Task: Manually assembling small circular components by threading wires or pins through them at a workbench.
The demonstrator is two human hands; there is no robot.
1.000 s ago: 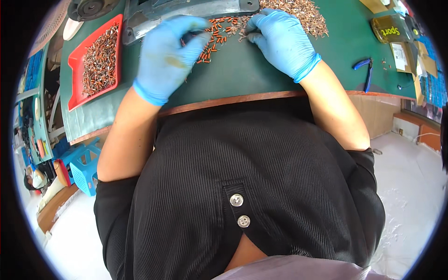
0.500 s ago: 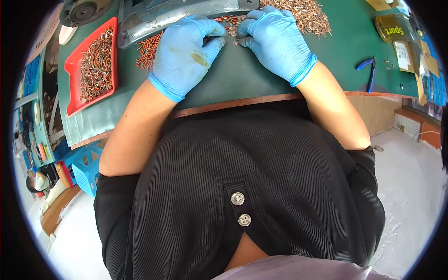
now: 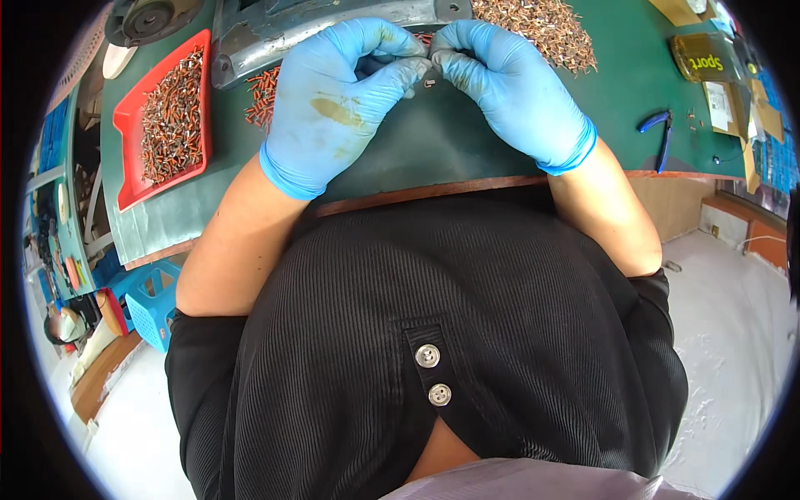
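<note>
Both my hands wear blue gloves and meet over the green mat (image 3: 433, 137) at the top of the head view. My left hand (image 3: 337, 96) and my right hand (image 3: 508, 87) pinch a small metal part (image 3: 428, 77) between their fingertips. A loose pile of small orange and metal pieces (image 3: 265, 93) lies just left of my left hand. A bigger heap of similar small parts (image 3: 542, 25) lies behind my right hand.
A red tray (image 3: 133, 125) full of small parts sits at the far left. A grey metal machine base (image 3: 275, 37) stands behind my hands. Blue-handled pliers (image 3: 658, 133) lie at the right, near a yellow packet (image 3: 708, 58). A blue basket (image 3: 154, 304) sits below the table's left edge.
My left hand has moved right, off the orange pieces, and come up against my right hand. Both hands now pinch one small part together.
</note>
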